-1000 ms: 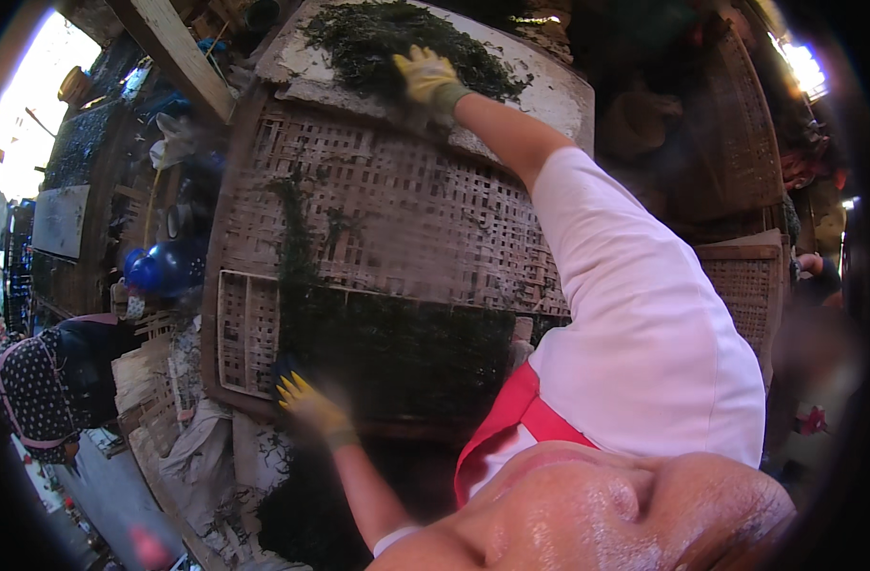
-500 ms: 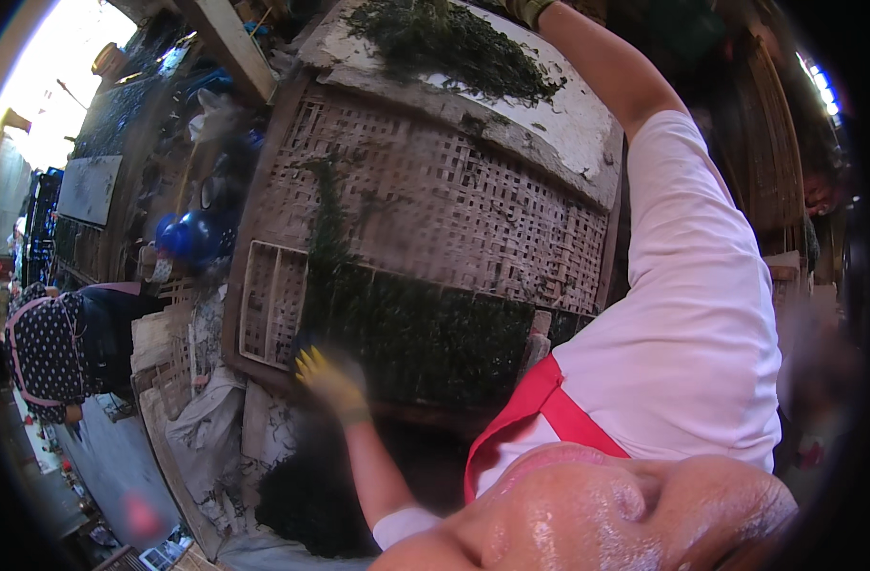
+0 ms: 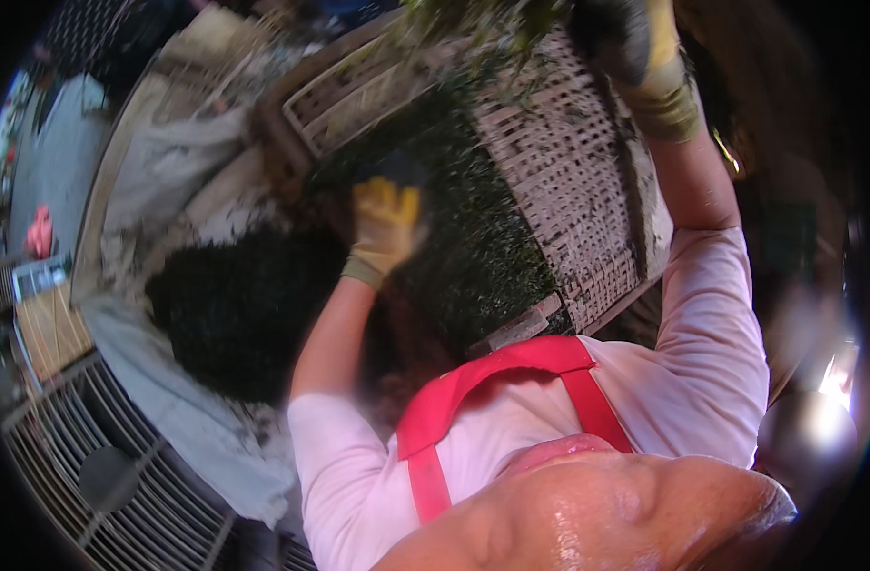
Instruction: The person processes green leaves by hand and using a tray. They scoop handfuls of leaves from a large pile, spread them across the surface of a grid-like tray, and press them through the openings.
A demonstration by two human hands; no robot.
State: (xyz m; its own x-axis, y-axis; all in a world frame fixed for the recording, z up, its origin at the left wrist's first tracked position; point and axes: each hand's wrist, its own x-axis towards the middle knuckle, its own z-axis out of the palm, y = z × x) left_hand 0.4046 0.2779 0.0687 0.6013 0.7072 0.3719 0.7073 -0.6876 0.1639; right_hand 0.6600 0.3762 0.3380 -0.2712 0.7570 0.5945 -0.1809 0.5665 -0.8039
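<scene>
My left hand [image 3: 387, 221], in a yellow work glove, is over a layer of dark green leaves [image 3: 464, 219] at the frame's edge, its fingers stretched out and slightly blurred. The leaves cover the near strip of a woven bamboo mat [image 3: 573, 171]. At the top right is my right hand [image 3: 649, 62], in a yellow and grey glove, raised and partly cut off by the picture's edge. A loose bunch of leaves [image 3: 497, 17] hangs beside it and appears to be held by its fingers, which are partly hidden.
A wooden frame [image 3: 306, 133] borders the mat on the left. Below it lies a large dark heap [image 3: 254, 305], with grey sheeting [image 3: 173, 362] beside it. A round metal grille [image 3: 121, 457] stands at lower left, and a wooden board [image 3: 54, 328] above it.
My view has turned and come closer to the mat. My right hand has left the leaf pile on the white board and now has a bunch of leaves beside it. My left hand remains over the leaf layer.
</scene>
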